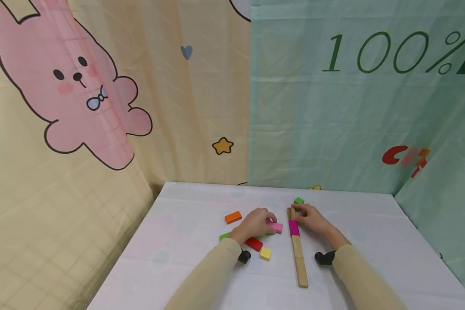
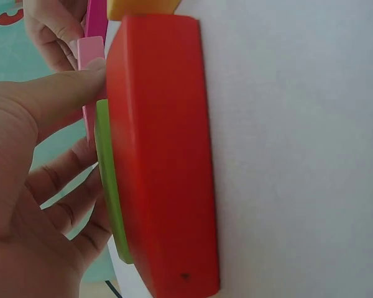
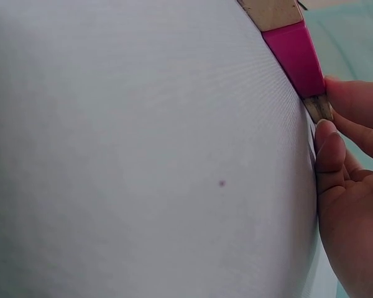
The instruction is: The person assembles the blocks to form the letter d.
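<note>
My left hand point(image 1: 255, 224) pinches a light pink block point(image 1: 277, 227) between thumb and fingers. Beneath that hand lie a red block point(image 1: 254, 244) and a green block point(image 2: 110, 180), the latter partly hidden by it. A long row of wooden blocks point(image 1: 299, 258) with one magenta block point(image 1: 293, 228) in it runs away from me, right of the pink block. At the row's far end, my right hand point(image 1: 313, 219) holds the small end wooden block point(image 3: 317, 108), thumb beside the magenta block and a curled finger at the end.
An orange block point(image 1: 233, 217) lies left of my left hand, and a yellow block point(image 1: 265, 254) sits nearer me. Past my right fingertips is another green block point(image 1: 299, 200). The white-covered table point(image 1: 170, 267) ends at a curtain point(image 1: 325, 129).
</note>
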The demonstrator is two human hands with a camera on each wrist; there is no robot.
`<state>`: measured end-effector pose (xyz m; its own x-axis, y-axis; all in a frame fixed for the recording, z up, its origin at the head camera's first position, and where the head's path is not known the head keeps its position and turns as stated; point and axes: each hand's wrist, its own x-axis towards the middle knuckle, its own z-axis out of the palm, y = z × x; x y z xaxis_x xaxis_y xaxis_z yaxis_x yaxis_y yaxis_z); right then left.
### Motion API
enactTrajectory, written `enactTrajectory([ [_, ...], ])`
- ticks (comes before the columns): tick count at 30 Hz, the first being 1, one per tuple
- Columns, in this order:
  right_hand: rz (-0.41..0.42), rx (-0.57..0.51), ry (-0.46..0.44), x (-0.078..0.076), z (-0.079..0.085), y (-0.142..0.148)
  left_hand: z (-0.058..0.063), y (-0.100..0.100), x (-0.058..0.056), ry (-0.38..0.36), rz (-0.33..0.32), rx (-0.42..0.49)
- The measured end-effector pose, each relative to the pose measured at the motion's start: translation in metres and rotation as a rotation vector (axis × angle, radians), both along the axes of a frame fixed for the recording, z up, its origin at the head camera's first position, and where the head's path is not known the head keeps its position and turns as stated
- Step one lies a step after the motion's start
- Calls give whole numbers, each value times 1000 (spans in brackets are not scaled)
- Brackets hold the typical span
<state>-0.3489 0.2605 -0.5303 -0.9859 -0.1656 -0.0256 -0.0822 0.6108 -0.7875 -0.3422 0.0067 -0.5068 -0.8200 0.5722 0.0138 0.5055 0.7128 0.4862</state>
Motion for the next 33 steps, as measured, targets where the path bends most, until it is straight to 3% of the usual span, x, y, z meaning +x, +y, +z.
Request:
enactTrajectory([
  [15,8,-8,11,1,0,2,-2,7,8,52,41,20],
  [21,31,-13,31,1,-1,3,-1,11,11,31,52,35],
  [33,30,-22,24,0,-1,3,-3,18,17,82,-1,-3],
])
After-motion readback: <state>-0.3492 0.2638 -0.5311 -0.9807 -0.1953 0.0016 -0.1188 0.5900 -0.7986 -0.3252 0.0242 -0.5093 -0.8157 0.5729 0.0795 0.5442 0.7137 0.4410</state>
